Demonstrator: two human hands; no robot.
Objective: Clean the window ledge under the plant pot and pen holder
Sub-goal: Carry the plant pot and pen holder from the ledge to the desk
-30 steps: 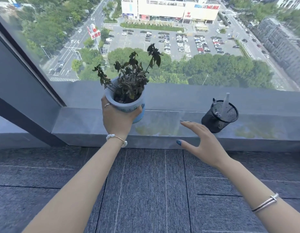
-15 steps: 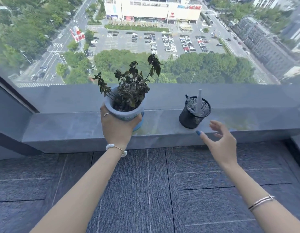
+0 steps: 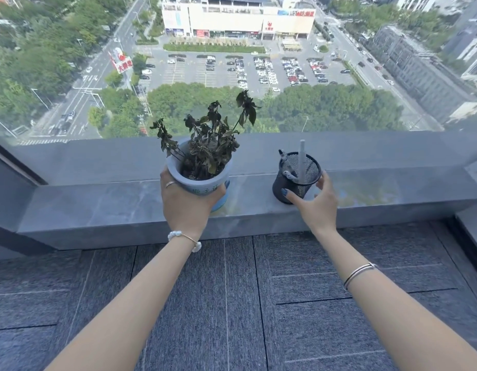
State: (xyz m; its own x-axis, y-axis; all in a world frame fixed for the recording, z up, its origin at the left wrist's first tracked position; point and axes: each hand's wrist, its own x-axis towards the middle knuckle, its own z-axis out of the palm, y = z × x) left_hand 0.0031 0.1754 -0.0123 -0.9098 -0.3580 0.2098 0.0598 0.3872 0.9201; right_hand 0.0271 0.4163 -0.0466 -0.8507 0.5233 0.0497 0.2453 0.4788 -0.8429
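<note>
A pale blue plant pot [image 3: 205,186] with a wilted dark plant [image 3: 210,145] is over the grey window ledge [image 3: 98,204]. My left hand [image 3: 186,207] grips its near side. Whether the pot's base touches the ledge, I cannot tell. To the right a black mesh pen holder [image 3: 301,180] with a few pens stands on the ledge. My right hand [image 3: 316,207] wraps around it, thumb on the front mesh and fingers on its right side.
The window glass [image 3: 232,76] rises right behind the ledge, with a raised grey sill [image 3: 379,148] along its base. Dark grey carpet tiles [image 3: 232,303] cover the floor below. A dark frame post [image 3: 10,183] bounds the ledge at the left.
My right hand has moved up and forward from in front of the ledge onto the pen holder. The left hand still holds the pot in much the same place.
</note>
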